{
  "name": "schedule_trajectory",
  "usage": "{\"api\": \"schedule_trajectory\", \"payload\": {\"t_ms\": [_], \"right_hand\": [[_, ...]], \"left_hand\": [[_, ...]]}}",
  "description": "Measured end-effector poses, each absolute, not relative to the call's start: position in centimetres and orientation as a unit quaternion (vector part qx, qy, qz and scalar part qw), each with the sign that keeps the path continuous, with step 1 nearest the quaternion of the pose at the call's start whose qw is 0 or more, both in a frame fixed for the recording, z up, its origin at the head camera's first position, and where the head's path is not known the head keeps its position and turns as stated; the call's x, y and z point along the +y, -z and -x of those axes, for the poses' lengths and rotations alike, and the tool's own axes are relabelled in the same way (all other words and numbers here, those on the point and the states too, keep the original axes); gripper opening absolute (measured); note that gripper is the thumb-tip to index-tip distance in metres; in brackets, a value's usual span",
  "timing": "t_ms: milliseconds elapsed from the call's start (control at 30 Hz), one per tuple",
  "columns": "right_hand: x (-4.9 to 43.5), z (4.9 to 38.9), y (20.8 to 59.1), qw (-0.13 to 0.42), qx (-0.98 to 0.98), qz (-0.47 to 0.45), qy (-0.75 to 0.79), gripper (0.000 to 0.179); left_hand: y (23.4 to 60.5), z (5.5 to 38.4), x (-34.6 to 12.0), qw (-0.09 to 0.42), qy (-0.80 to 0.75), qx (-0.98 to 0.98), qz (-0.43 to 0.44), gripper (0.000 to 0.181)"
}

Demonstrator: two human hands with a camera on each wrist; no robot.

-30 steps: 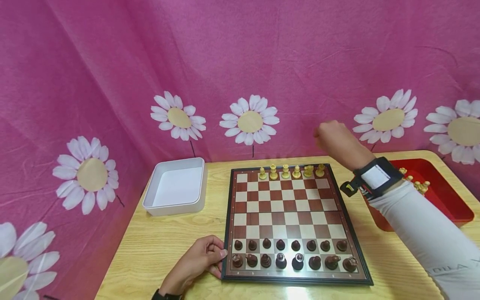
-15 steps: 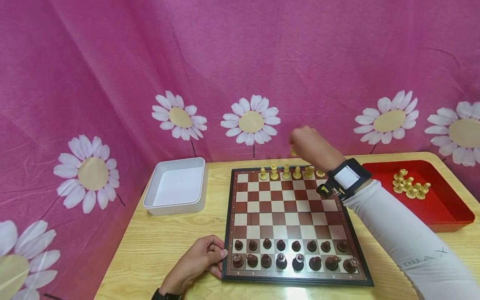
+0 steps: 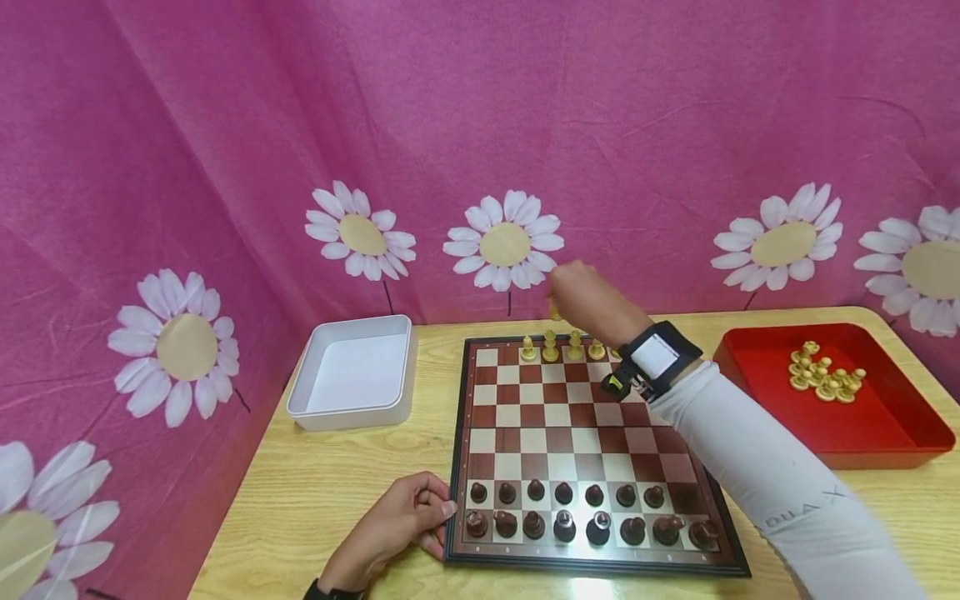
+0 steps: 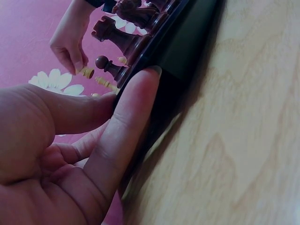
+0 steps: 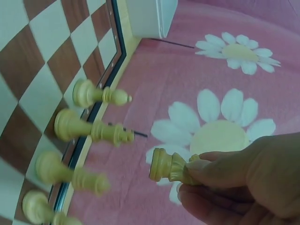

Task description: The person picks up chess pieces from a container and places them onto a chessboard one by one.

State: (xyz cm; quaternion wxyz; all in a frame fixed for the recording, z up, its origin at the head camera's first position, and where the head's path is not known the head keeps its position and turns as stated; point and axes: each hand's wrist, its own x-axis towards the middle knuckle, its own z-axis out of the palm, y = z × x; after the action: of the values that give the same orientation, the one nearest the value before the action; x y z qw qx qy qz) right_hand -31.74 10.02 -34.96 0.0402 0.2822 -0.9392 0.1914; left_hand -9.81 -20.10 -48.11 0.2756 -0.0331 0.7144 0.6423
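Note:
My right hand (image 3: 588, 296) is above the far edge of the chessboard (image 3: 557, 415). Its thumb and fingers pinch a light chess piece (image 5: 171, 168), base outward; the fingers cover its head, and the carved body looks like a knight's. Below it, light pieces (image 3: 550, 346) stand along the far row, those at the right end hidden by the hand and wrist. Two squares at that row's left end are bare. At the near left corner, my left hand (image 3: 393, 517) grips the board's edge between thumb and finger. Dark pieces (image 3: 565, 525) fill two near rows.
A red tray (image 3: 757, 408) holding several light pieces (image 3: 825, 383) stands to the right. On the left is a white box (image 3: 356, 367) with nothing in it. Behind the wooden table (image 3: 337, 467) hangs a pink flowered cloth (image 3: 615, 150).
The right hand, blurred at first, has moved left along the far side of the board with the light piece. More of the red tray now shows. The left hand stays put.

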Motion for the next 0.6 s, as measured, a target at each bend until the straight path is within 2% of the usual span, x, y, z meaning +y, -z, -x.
{"api": "schedule_trajectory", "payload": {"t_ms": [200,367,433,533,600], "right_hand": [[8.2,31.8,35.5,0.029,-0.923,-0.292,-0.248,0.021],[6.6,31.9,36.0,0.011,-0.917,-0.296,-0.266,0.023],[6.0,32.0,36.2,0.014,-0.921,-0.305,-0.241,0.016],[5.4,32.0,36.5,-0.005,-0.923,-0.308,-0.231,0.022],[5.1,32.0,36.8,-0.01,-0.923,-0.313,-0.223,0.02]], "left_hand": [[48.2,9.8,-20.2,0.276,-0.645,0.712,0.031,0.022],[48.2,9.8,-20.2,0.276,-0.647,0.71,0.031,0.022],[48.2,9.8,-20.2,0.277,-0.648,0.709,0.032,0.022],[48.1,9.8,-20.2,0.278,-0.649,0.707,0.033,0.021],[48.1,9.8,-20.3,0.278,-0.649,0.707,0.034,0.021]]}}
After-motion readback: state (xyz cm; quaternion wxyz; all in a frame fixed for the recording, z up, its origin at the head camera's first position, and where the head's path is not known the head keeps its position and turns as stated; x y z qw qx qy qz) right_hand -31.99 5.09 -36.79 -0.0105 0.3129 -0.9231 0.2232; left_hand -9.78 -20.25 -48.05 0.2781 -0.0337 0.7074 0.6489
